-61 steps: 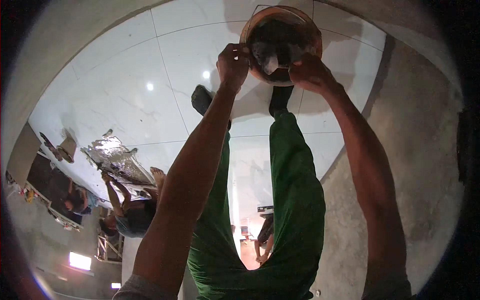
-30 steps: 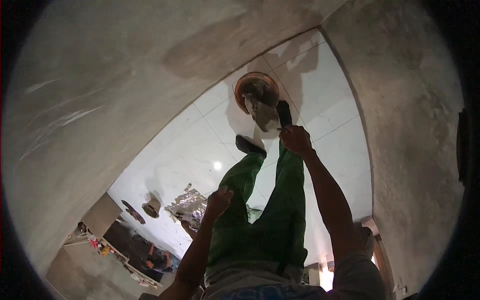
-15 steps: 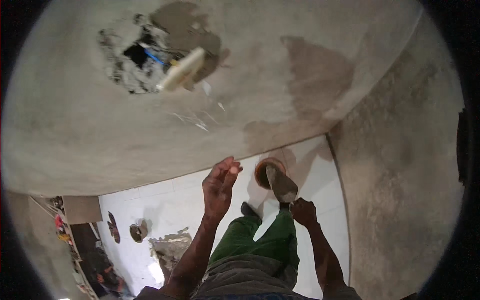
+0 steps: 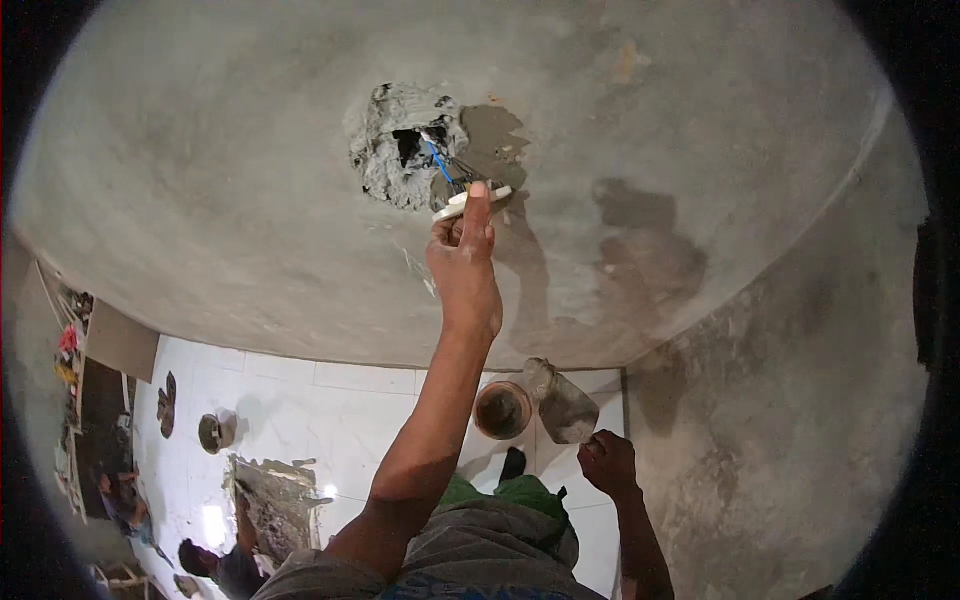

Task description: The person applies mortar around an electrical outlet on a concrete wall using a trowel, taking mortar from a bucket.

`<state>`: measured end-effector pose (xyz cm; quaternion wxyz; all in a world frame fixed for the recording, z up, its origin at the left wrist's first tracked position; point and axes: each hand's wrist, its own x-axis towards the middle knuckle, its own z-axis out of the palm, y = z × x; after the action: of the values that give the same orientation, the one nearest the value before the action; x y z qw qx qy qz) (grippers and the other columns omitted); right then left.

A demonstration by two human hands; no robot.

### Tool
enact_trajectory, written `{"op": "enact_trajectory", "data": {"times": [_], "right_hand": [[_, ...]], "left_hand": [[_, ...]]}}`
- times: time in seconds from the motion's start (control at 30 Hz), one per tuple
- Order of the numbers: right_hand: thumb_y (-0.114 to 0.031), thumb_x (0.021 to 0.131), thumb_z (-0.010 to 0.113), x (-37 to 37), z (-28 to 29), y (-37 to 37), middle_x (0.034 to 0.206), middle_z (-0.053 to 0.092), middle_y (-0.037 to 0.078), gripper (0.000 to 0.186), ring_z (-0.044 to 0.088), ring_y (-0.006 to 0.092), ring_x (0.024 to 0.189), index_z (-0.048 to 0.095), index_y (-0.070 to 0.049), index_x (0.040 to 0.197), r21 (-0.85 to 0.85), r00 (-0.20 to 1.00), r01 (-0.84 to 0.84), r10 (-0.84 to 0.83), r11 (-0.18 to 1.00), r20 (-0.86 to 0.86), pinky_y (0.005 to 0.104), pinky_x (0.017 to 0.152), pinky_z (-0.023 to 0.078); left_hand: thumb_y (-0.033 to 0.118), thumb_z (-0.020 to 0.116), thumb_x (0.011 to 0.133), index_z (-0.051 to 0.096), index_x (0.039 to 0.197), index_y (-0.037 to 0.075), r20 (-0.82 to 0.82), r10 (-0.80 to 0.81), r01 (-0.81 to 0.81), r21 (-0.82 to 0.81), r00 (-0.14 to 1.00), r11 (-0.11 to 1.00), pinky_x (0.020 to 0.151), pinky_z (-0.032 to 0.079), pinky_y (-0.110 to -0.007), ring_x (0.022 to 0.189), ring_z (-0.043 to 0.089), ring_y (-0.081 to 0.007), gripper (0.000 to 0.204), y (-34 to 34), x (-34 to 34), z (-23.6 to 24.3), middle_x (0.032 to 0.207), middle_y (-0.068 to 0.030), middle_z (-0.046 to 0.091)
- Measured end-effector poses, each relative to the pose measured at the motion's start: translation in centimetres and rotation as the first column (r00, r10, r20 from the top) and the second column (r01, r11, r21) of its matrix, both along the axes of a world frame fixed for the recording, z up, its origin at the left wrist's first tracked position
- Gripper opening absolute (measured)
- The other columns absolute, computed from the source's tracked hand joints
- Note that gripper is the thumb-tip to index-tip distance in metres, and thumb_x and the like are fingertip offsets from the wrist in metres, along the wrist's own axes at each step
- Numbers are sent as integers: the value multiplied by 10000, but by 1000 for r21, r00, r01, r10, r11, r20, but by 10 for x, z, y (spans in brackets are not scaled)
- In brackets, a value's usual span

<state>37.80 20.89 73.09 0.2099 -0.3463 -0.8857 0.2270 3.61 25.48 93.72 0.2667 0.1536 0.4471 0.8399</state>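
Note:
In front of me is a grey plastered wall with a ragged hole [image 4: 408, 147] ringed by rough mortar [image 4: 375, 170]. A blue wire [image 4: 438, 158] runs from the hole to a white electrical faceplate [image 4: 446, 212]. My left hand [image 4: 465, 268] pinches that plate just below the hole, thumb on top. Lower down, my right hand [image 4: 608, 462] is closed round a trowel [image 4: 568, 412], its handle hidden in the fist. A lump of wet mortar [image 4: 541, 375] sits at the blade's far end. Left of the blade stands a round brown bowl [image 4: 503, 387].
A second wall [image 4: 760, 450] rises close on my right. On the white tiles lies a rough mortar patch [image 4: 280, 505], with a person [image 4: 235, 570] beside it and another person [image 4: 125, 500] farther left. A small container [image 4: 210, 432] stands on the floor.
My left hand has risen to the wall and taken hold of the dangling faceplate. The trowel has moved from over the bowl to its right, now with mortar at its end. My view has shifted.

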Motion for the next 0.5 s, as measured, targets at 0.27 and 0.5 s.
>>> {"op": "enact_trajectory", "data": {"times": [0.27,0.5], "right_hand": [[-217,857,762,-6,69,68,670,623,148,242,657,346,588,578,-61,830,-172,999,21,-13,985,47,432,589,531],[-220,891,764,-72,172,111,715,670,142,252,696,288,642,606,-33,952,-219,992,-129,125,967,-35,404,647,548]], "left_hand": [[537,734,945,604,1129,15,19,59,-59,-36,998,998,844,487,-279,866,645,-123,568,-37,-24,13,902,-48,680],[708,693,881,602,1059,61,-12,69,-70,-183,998,981,853,513,-313,883,680,-169,677,-73,-65,28,862,-53,660]]}}
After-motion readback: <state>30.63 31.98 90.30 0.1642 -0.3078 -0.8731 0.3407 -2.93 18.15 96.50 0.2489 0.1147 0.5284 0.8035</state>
